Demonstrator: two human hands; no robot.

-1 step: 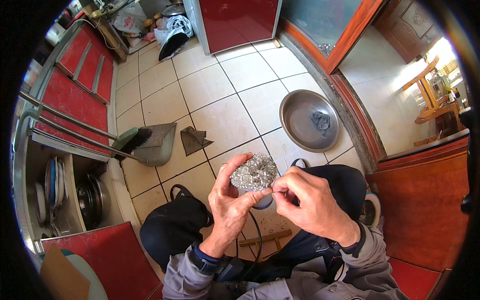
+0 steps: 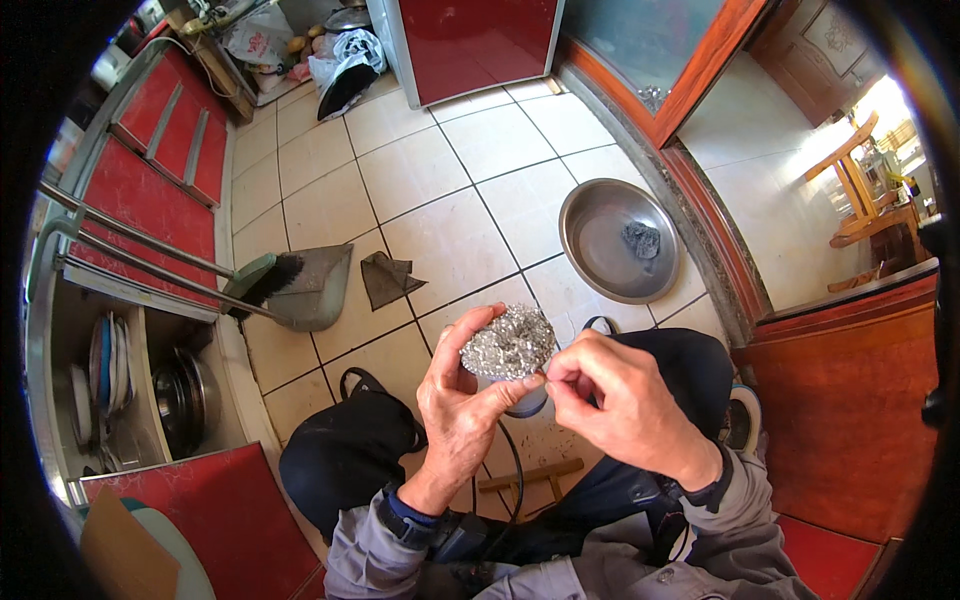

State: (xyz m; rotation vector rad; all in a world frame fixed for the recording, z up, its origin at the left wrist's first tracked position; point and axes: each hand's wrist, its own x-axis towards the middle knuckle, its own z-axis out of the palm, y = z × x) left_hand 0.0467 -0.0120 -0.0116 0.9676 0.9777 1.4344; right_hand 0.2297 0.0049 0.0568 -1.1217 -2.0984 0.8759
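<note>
A silvery steel wool scourer [image 2: 507, 343], a round tangle of curly metal strands, is held up in front of my lap. My left hand [image 2: 462, 390] wraps round its left side, with the thumb along the lower edge and fingers behind. Close by its lower right edge, my right hand [image 2: 625, 405] is closed in a pinch, thumb against forefinger. What sits between those fingertips, perhaps a thin strand, is too small to make out. Beyond the hands, a steel basin [image 2: 590, 245] stands on the tiles with a dark grey clump [image 2: 641, 241] in it.
A dustpan [image 2: 325, 295] and a brush [image 2: 265, 280] lie at the left, beside a brown cloth [image 2: 388, 280]. An open cupboard [image 2: 150, 390] holds plates and pans. A small wooden frame [image 2: 530, 476] and a black cable [image 2: 519, 465] are between my legs. Red cabinet ahead [image 2: 480, 50].
</note>
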